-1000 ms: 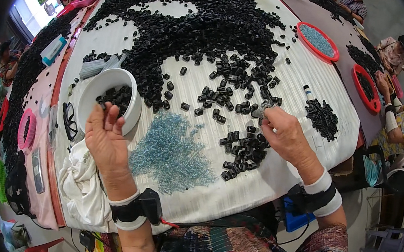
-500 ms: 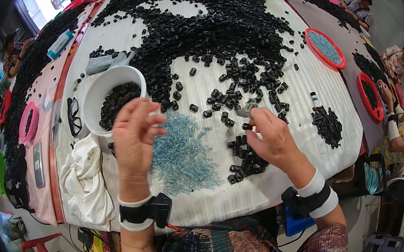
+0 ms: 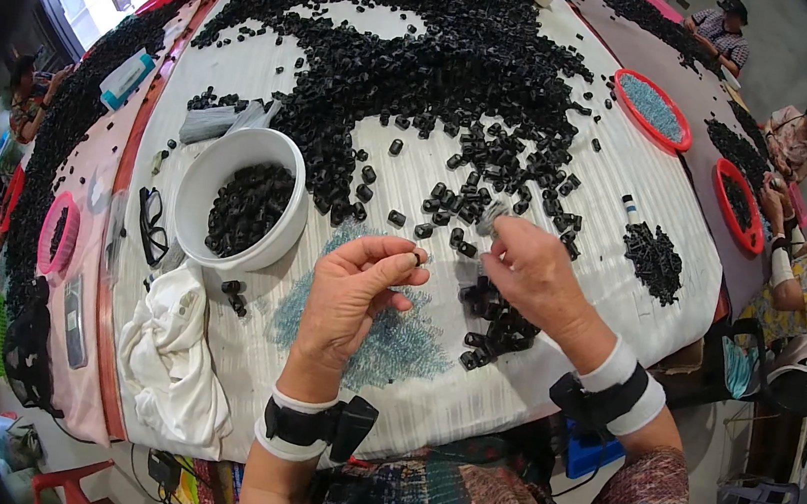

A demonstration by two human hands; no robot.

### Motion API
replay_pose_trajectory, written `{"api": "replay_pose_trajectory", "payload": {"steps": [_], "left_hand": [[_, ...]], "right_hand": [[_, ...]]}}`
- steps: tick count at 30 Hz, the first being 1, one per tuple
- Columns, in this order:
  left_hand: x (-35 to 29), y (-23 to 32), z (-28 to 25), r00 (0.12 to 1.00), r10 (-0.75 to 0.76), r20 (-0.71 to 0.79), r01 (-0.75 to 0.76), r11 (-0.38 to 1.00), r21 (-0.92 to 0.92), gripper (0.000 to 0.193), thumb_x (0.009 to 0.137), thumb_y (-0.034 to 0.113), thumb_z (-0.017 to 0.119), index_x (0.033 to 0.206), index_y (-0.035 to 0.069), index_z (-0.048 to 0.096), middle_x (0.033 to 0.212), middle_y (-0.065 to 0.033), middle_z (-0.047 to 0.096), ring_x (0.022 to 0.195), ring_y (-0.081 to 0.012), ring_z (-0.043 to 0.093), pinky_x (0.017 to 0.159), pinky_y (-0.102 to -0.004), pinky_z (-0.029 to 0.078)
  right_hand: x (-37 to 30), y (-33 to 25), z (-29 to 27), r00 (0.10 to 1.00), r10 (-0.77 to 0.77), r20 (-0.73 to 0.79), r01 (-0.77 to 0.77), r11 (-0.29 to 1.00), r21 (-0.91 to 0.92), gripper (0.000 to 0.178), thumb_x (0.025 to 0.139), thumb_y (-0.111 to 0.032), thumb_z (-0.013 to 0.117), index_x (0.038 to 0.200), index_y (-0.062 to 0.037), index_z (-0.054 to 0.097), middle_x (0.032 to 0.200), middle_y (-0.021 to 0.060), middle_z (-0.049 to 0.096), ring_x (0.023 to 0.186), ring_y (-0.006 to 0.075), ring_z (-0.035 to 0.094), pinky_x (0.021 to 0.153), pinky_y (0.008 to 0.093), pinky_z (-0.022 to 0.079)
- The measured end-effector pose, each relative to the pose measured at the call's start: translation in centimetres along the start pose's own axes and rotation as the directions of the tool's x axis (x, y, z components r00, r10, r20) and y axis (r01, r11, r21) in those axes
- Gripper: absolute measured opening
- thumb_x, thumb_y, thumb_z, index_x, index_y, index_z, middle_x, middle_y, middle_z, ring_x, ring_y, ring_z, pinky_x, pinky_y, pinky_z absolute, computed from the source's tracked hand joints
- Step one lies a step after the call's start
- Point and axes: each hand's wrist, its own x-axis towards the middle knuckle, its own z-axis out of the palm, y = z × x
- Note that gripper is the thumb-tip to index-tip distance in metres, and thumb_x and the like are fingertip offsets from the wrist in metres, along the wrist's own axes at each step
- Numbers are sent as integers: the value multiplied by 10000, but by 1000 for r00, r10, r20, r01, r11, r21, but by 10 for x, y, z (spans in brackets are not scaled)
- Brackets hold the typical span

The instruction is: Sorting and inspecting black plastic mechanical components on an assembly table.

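Black, glossy, short barrel-shaped pieces [image 3: 484,348] lie in a loose cluster on the cloth just below the right hand [image 3: 543,281], partly hidden by it. They look like moulded plastic, so I would expect them to be light, stiff and hard to break, though apt to roll; a thumb-and-finger pinch across the rounded sides should suit them best. The right hand's fingers are drawn in narrow, with a wispy grey clump [image 3: 491,219] jutting from the tips (thin, springy stuff, I would guess, easily shed and best held gathered at one end). The left hand [image 3: 350,296] has thumb and forefinger brought together on a tiny dark bit [image 3: 420,256], too small to identify; its size calls for the very fingertips.

Under and beside the left hand spreads a heap of tiny translucent blue pieces [image 3: 401,357], likely light and slippery, easy to scatter. To its left, a round white plastic bowl [image 3: 277,245] holds more black pieces, near black-framed glasses [image 3: 152,231] and a crumpled white cloth [image 3: 171,359]. To the right is a small pile of slim black rods [image 3: 652,264]. Beyond both hands, a broad black heap [image 3: 435,75] covers the white ribbed tablecloth [image 3: 622,193].
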Motion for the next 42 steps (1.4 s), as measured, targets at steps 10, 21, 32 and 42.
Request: {"api": "replay_pose_trajectory", "payload": {"steps": [10, 21, 32, 42], "left_hand": [[0, -6, -2, 1000, -1, -13, 0, 999, -54, 192, 872, 48, 617, 1051, -20, 629, 961, -129, 665, 796, -168, 676, 536, -233, 565], [-4, -9, 1, 989, -21, 146, 37, 994, -105, 252, 870, 47, 614, 1109, -30, 597, 897, -141, 661, 702, -169, 664, 561, -270, 575], [-6, -6, 10, 989, -23, 143, 25, 1000, -14, 236, 874, 42, 593, 1099, -28, 571, 906, -150, 661, 707, -182, 670, 577, -265, 563], [-4, -12, 3, 996, 44, 78, -42, 999, -20, 223, 861, 105, 652, 1042, -18, 612, 864, -64, 656, 639, -94, 602, 513, -208, 508]], "right_hand": [[3, 1, 24, 999, -40, -37, 35, 989, -142, 157, 735, -15, 559, 857, -16, 459, 722, 181, 574, 673, 382, 597, 580, 449, 485], [5, -58, -17, 983, 180, 44, -143, 583, 800, 163, 809, 13, 583, 965, 6, 534, 793, -12, 610, 700, 15, 574, 607, 187, 469], [-1, -49, -8, 974, 202, 106, -204, 567, 798, 146, 824, 9, 563, 969, -8, 558, 758, -39, 567, 643, -8, 520, 547, 162, 414], [4, -54, -9, 988, 151, 37, -121, 599, 791, 204, 810, 24, 572, 1011, -5, 558, 768, -30, 574, 690, 13, 534, 607, 179, 443]]}}
